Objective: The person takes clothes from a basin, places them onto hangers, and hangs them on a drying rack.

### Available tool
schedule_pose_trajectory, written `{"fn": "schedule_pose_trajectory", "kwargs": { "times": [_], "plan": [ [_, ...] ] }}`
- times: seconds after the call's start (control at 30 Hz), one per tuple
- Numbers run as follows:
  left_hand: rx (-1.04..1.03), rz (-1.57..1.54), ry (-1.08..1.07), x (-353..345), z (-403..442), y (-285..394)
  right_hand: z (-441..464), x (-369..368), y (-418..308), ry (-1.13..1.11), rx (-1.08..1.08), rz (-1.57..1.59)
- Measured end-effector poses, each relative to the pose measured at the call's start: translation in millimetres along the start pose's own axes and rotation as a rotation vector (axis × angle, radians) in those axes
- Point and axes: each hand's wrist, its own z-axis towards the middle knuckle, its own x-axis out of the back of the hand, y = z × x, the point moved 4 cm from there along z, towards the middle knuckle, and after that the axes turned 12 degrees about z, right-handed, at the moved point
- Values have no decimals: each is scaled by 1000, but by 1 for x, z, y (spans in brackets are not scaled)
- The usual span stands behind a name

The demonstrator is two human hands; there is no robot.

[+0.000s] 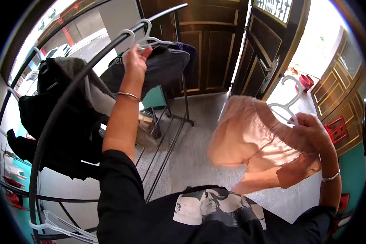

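Note:
My right hand (pixel 310 131) is closed around the side of a white plastic hanger (pixel 287 106), whose hook points up. Peach shorts (pixel 260 142) with a gathered waistband hang from that hanger and slant down to the left. Raised to the clothes rail, my left hand (pixel 135 61) has its fingers curled at the neck of a white hanger (pixel 131 34); the exact grip is partly hidden. Beside that hand hangs a dark grey shirt (pixel 162 65), with a second white hanger (pixel 147 29) hooked on the rail just past it.
The black metal rack (pixel 54 105) curves along my left side, carrying black garments (pixel 65 130). Several spare white hangers (pixel 61 227) hang low at left. Ahead are a dark wooden door (pixel 207 44) and an open door leaf (pixel 268 49). Red pots (pixel 305 81) stand outside.

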Motion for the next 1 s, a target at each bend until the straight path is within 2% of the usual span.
{"fn": "schedule_pose_trajectory", "kwargs": {
  "times": [0.03,0.07,0.13,0.17,0.2,0.27,0.33,0.43,0.57,0.67,0.7,0.83,1.0],
  "plan": [
    [108,-112,-5,6,11,-3,5,6,0,6,-12,70],
    [103,-153,-91,9,14,1,14,17,13,53,-4,166],
    [195,-153,-43,6,13,7,29,25,14,-15,43,431],
    [172,-122,-32,5,16,8,40,32,18,-70,26,523],
    [155,-89,-14,10,18,4,50,37,19,-84,25,547],
    [150,69,-150,20,13,18,44,31,26,-113,50,601],
    [125,96,-208,11,-5,26,52,36,35,-122,93,661],
    [185,-25,-209,18,-8,39,57,41,47,-174,125,730],
    [199,-108,-242,-19,-22,36,66,41,36,-222,88,732],
    [112,-19,-223,-34,-21,25,72,44,34,-257,104,674],
    [130,-31,-105,-40,-18,23,76,41,27,-239,97,665],
    [163,24,115,-13,28,14,75,34,14,-213,114,625],
    [232,-25,161,7,41,3,71,26,13,-151,170,682]
  ]
}}
